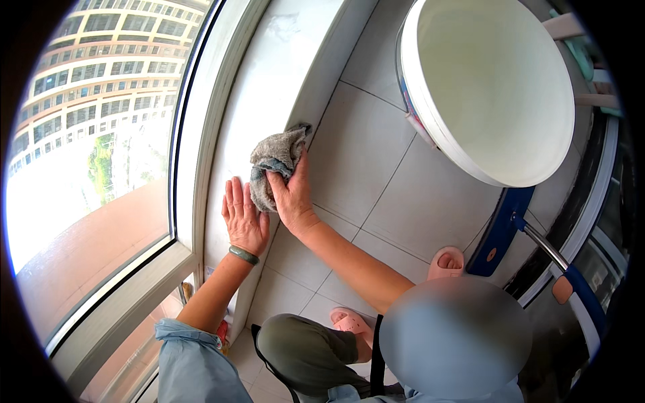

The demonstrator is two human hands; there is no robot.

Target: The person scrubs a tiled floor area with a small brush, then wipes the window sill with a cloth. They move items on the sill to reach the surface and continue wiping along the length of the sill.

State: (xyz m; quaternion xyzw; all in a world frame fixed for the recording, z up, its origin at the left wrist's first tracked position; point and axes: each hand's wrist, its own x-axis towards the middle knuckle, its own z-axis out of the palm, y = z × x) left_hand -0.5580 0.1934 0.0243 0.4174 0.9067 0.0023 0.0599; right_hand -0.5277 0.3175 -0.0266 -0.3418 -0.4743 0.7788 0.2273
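My right hand [292,194] grips a bunched grey-brown cloth [278,156] with bluish patches, which rests on the white window sill [267,75] and hangs partly over its inner edge. Just left of the cloth, my left hand [246,216] lies flat on the same sill, fingers extended and holding nothing. A green bangle [244,255] circles the left wrist. Smudges show on the sill farther up. The window frame [204,126] runs along the sill's left side.
A large white bucket [494,90] with a wire handle stands at the upper right. Below it are a blue flat mop head [496,237] and its metal pole [544,244]. Grey floor tiles [363,146] lie beside the sill. Small items sit by the sill's lower end.
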